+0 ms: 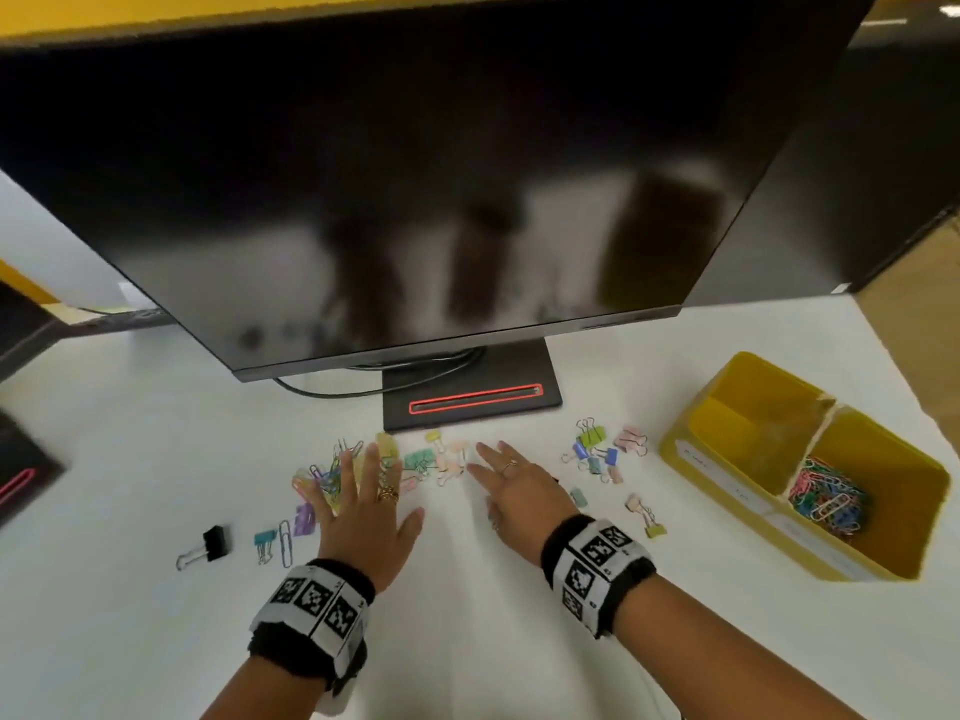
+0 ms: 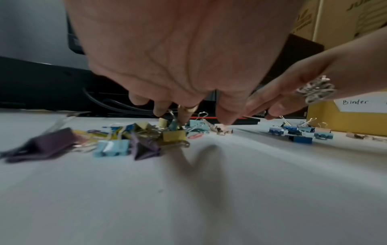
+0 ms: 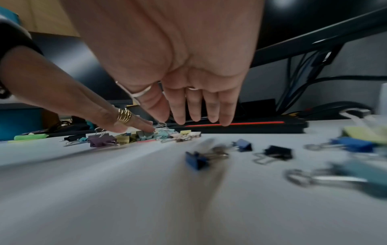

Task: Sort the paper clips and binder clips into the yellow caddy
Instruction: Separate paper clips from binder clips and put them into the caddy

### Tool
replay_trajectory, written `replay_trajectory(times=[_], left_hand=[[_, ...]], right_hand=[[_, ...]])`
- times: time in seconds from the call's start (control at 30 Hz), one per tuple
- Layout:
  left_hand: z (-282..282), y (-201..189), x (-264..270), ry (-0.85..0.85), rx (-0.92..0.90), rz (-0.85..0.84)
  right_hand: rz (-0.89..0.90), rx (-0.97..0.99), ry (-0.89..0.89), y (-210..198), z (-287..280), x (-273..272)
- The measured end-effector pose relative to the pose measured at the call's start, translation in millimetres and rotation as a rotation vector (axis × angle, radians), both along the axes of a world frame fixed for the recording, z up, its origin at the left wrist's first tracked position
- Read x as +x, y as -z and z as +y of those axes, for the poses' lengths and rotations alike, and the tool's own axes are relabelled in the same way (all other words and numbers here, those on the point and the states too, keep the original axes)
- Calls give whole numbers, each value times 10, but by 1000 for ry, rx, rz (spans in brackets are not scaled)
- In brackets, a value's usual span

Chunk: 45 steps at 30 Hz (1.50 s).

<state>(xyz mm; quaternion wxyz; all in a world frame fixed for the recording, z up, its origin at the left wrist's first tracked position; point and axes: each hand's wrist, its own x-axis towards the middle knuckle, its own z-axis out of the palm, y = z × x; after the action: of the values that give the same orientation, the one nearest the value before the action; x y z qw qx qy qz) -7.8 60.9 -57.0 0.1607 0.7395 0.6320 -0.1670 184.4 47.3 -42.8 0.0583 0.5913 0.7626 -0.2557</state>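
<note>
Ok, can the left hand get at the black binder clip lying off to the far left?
Probably yes. The black binder clip with silver wire handles lies alone on bare white desk, left of the open left hand, with only a teal binder clip and a paper clip lying between.

Matt white table (image 1: 156, 459), glossy dark monitor (image 1: 415, 174) — wire-handled binder clips (image 1: 597, 449)

A large dark monitor (image 1: 415, 189) dominates the white desk (image 1: 156, 459), its screen reflecting blurred shapes. Beneath the monitor sits its black base (image 1: 467, 402) with a red-outlined slot, and a black cable (image 1: 322, 389) loops left of the base. Behind the monitor runs a yellow wall (image 1: 156, 13)
</note>
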Motion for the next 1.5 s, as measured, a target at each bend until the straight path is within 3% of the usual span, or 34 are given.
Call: replay_trajectory(times=[0.2, 0.37, 0.57, 0.7, 0.8, 0.97, 1.07, 1.17, 1.23, 1.33, 1.4, 1.5], left_hand=[[-200, 19, -314, -28, -61, -4], [-335, 15, -554, -23, -80, -77], [-138, -135, -632, 6, -52, -99], [64, -190, -576, -5, 89, -335], [151, -179, -485, 83, 132, -356], [227, -102, -668, 58, 97, -250], [196, -9, -787, 21, 71, -323], [129, 37, -834, -41, 126, -495], [54, 13, -869, -114, 172, -630], [-101, -50, -1043, -306, 248, -719], [-202, -36, -1234, -408, 309, -748], [-372, 39, -1476, -389, 347, -628]], right_hand=[[-66, -47, -64, 62, 220, -411], [-137, -18, 163, 95, 129, -336], [111, 145, 158, -108, 262, -661], [25, 33, 228, -76, 583, -846], [-27, 58, 183, -64, 628, -774], [142, 211, 292, -91, 279, -389], [33, 144, 322, -4, 127, -226], [-71, 205, 246, -66, 89, -335], [-29, 311, 158, -91, 131, -510], [143, 219, 39, -130, 188, -826], [127, 90, -30, -59, 219, -975], [99, 28, -147, 44, 267, -1158]])
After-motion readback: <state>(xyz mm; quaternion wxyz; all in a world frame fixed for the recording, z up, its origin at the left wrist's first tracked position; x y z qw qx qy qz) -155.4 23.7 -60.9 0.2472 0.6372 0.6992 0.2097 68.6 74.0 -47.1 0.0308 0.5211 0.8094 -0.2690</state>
